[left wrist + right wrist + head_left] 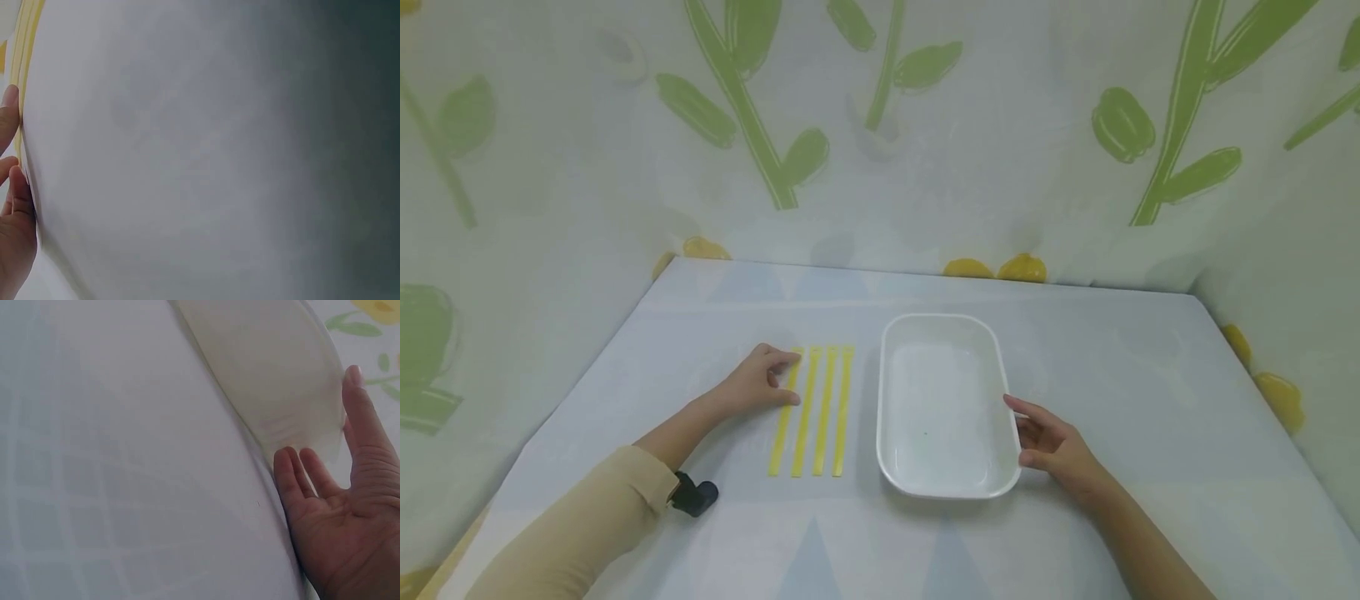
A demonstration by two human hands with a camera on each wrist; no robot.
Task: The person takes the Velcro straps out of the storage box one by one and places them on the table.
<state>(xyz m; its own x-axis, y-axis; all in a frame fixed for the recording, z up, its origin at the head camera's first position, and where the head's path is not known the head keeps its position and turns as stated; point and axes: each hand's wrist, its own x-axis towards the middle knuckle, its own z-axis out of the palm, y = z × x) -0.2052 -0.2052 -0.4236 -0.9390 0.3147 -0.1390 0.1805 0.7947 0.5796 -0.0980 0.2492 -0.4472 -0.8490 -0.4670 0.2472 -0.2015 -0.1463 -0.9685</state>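
Note:
Several flat yellow strips [821, 417] lie side by side, lengthwise away from me, left of a white rectangular tray [943, 400] with rounded corners. My left hand [760, 383] is at the leftmost strip, index fingertip near its far end and thumb lower down, the two spread apart. In the left wrist view, the left hand's fingers [14, 194] show only at the left edge, beside the strips [25, 37]. My right hand [1056, 446] touches the tray's right side with its fingertips. The right wrist view shows those fingers [315, 475] against the tray's outer wall [275, 375].
A white tabletop [1112, 358] with pale blue triangles lies under everything. White fabric walls [1000, 150] with green leaf prints rise behind and at both sides. A small black device [694, 494] sits at my left sleeve cuff [651, 475].

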